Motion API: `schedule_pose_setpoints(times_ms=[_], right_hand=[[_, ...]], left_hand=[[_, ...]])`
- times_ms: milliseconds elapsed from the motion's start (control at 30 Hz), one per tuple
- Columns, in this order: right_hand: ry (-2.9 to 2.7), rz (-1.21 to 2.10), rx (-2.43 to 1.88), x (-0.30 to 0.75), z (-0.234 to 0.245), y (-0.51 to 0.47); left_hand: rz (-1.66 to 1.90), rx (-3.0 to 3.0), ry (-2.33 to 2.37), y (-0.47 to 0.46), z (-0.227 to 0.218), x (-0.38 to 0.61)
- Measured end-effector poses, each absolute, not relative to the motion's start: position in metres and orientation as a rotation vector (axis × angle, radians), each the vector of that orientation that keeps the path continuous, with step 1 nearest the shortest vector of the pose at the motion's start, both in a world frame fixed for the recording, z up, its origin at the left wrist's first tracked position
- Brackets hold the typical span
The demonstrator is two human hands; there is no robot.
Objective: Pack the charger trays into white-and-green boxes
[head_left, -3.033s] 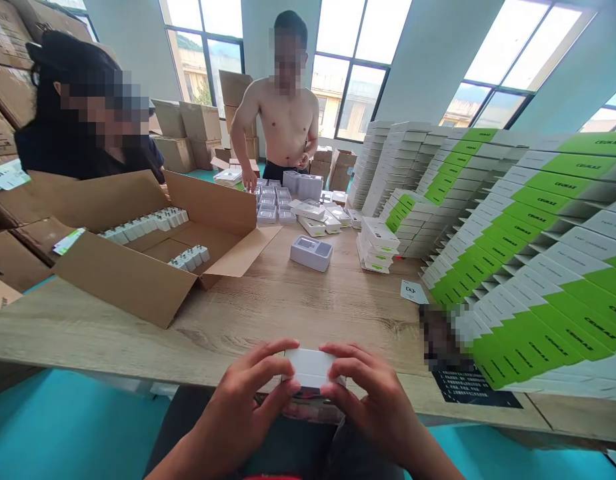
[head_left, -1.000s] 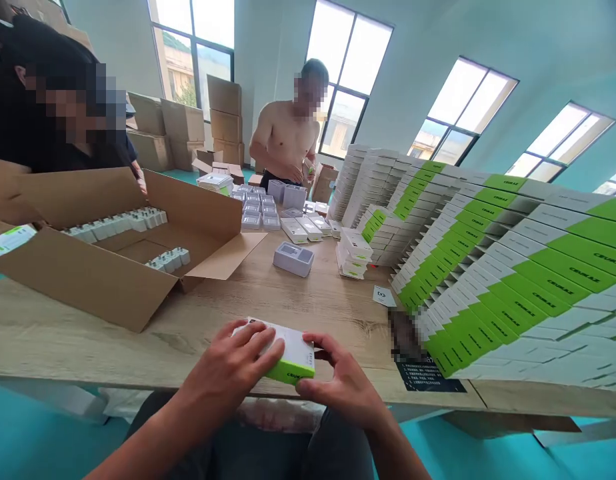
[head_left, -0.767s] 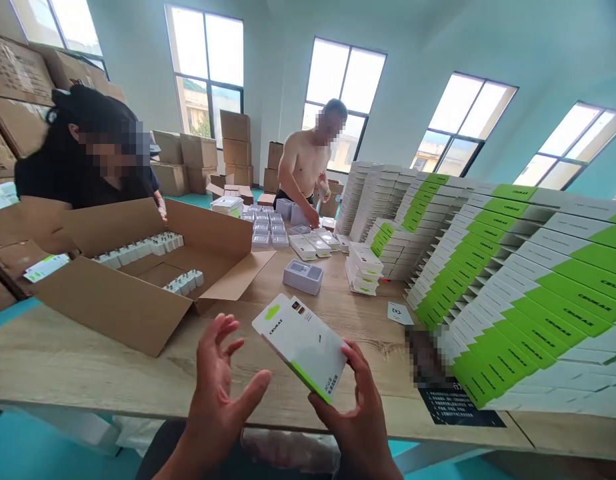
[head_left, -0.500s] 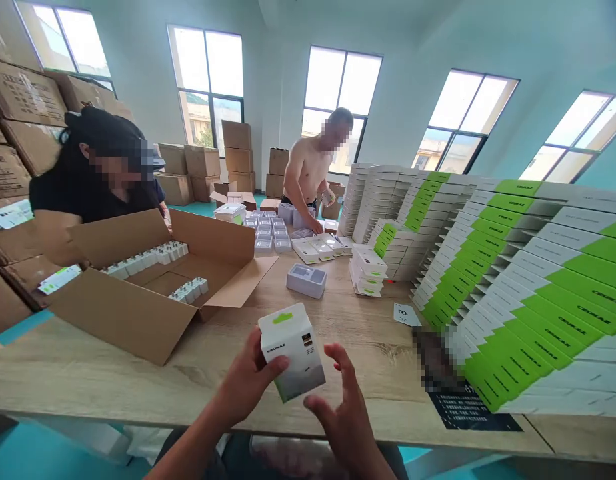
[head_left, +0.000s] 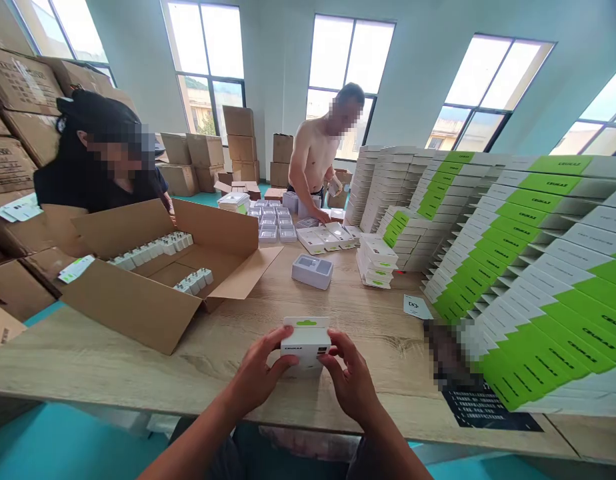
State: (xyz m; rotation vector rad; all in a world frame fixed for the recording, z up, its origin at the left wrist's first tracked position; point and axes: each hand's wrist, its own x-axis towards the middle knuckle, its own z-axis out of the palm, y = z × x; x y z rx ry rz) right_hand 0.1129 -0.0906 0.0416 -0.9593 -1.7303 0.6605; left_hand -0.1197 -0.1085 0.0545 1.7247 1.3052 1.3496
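Note:
A small white retail box [head_left: 307,340] with a green hang-tab cutout stands upright near the table's front edge. My left hand [head_left: 262,365] grips its left side, thumb on the front face and fingers toward the back. On the opposite side my right hand [head_left: 349,375] holds it the same way, thumb low on the front. Beyond the box lies a white plastic tray [head_left: 312,271] with moulded hollows. An open cardboard carton [head_left: 138,307] to the left contains rows of white chargers [head_left: 153,251].
Tall stacks of white and green boxes [head_left: 533,220] line the right side. A shorter box pile [head_left: 377,260], a white card [head_left: 417,307] and a dark printed sheet [head_left: 488,407] lie nearby. Two co-workers are across the table, one beside clear trays [head_left: 275,223].
The box has come down from a tilted hold to upright at the table. My right hand has closed onto its right side. The view has shifted slightly.

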Motion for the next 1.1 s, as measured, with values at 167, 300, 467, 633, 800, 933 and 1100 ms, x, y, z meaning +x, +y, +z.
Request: schedule_pose_setpoints(times_ms=[167,300,467,633,800,933,1100], right_hand=[[-1.691,0.739,-1.016,0.111,0.048,-0.093],[-1.639,0.71,-0.959,0.106,0.051,-0.096],[-1.646,0.612,-0.988,0.106,0.045,-0.099],[-1.616,0.543,-0.99,0.101,0.039,-0.106],[-1.457,0.882,-1.152,0.086,0.037,-0.115],[-1.173,1.146,-1.135,0.082,0.046,-0.106],[-1.146,1.197,-1.105,0.089,0.066,-0.088]], left_hand=[[1.39,1.682,1.247,-0.116,0.057,-0.116],[1.478,1.315,1.009,-0.117,0.071,-0.109],[1.466,0.99,0.858,-0.109,0.079,-0.095],[1.44,0.957,0.863,-0.109,0.072,-0.09],[1.298,0.921,0.872,-0.117,0.072,-0.086],[1.211,0.815,0.876,-0.109,0.079,-0.073],[1.258,0.727,0.907,-0.082,0.093,-0.057]])
